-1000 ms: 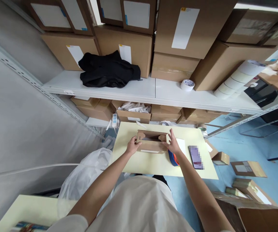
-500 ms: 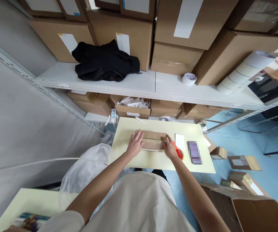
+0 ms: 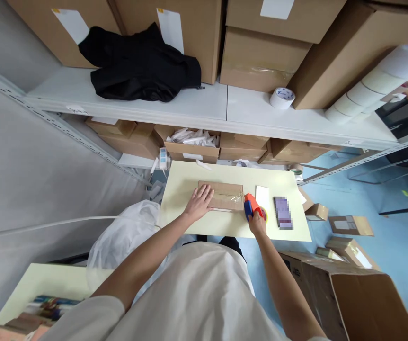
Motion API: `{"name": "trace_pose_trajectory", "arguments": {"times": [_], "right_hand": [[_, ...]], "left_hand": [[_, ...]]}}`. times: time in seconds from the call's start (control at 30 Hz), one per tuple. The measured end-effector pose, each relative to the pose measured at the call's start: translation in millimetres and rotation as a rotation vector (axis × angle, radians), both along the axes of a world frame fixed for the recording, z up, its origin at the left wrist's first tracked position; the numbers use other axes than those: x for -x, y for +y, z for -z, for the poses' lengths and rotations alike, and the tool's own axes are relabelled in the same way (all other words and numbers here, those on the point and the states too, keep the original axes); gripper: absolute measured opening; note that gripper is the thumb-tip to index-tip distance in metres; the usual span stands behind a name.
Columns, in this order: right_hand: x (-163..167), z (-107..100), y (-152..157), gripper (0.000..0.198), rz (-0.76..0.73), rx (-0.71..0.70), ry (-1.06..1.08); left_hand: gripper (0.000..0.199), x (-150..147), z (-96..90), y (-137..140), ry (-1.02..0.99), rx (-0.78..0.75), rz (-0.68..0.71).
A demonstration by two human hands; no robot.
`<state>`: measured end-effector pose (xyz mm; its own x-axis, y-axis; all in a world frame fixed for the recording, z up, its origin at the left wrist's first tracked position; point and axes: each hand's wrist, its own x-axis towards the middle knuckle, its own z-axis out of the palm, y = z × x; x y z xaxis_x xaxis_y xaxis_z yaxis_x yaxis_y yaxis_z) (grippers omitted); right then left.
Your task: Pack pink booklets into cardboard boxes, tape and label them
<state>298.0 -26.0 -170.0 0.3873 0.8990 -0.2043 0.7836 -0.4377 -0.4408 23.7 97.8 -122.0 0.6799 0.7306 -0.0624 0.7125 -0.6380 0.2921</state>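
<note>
A small cardboard box (image 3: pixel 225 193) lies closed on the pale yellow table (image 3: pixel 175 182), with shiny clear tape across its top towards the right end. My left hand (image 3: pixel 200 202) rests on the left part of the box, fingers stretched out over the top. Just off the box's right end, my right hand (image 3: pixel 257 223) is wrapped round a red and blue tape dispenser (image 3: pixel 252 203). The yellow-rimmed tape roll on it is partly hidden by that hand.
A white card (image 3: pixel 262 195) and a blurred-out purple phone-like item (image 3: pixel 282 212) lie right of the dispenser. Behind the table stands a shelf (image 3: pixel 246 111) with boxes, tape rolls and a black garment (image 3: pixel 143 64). A large open carton (image 3: pixel 374 303) stands at lower right.
My right hand has left the box's right end and taken hold of the tape dispenser. The two box flaps now lie closed together. My left hand stays on the box.
</note>
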Motion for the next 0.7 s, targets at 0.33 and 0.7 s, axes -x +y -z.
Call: {"name": "trace_pose_trajectory", "arguments": {"times": [0.33,0.7], "right_hand": [[-9,-119,51,0.045,0.035,-0.413,0.367],[18,-116,81,0.056,-0.152,-0.137,0.343]], "left_hand": [[0.068,7,4.6,-24,-0.012,-0.024,0.008],[0.060,1,-19.0,-24,-0.627,0.340,-0.340]]}}
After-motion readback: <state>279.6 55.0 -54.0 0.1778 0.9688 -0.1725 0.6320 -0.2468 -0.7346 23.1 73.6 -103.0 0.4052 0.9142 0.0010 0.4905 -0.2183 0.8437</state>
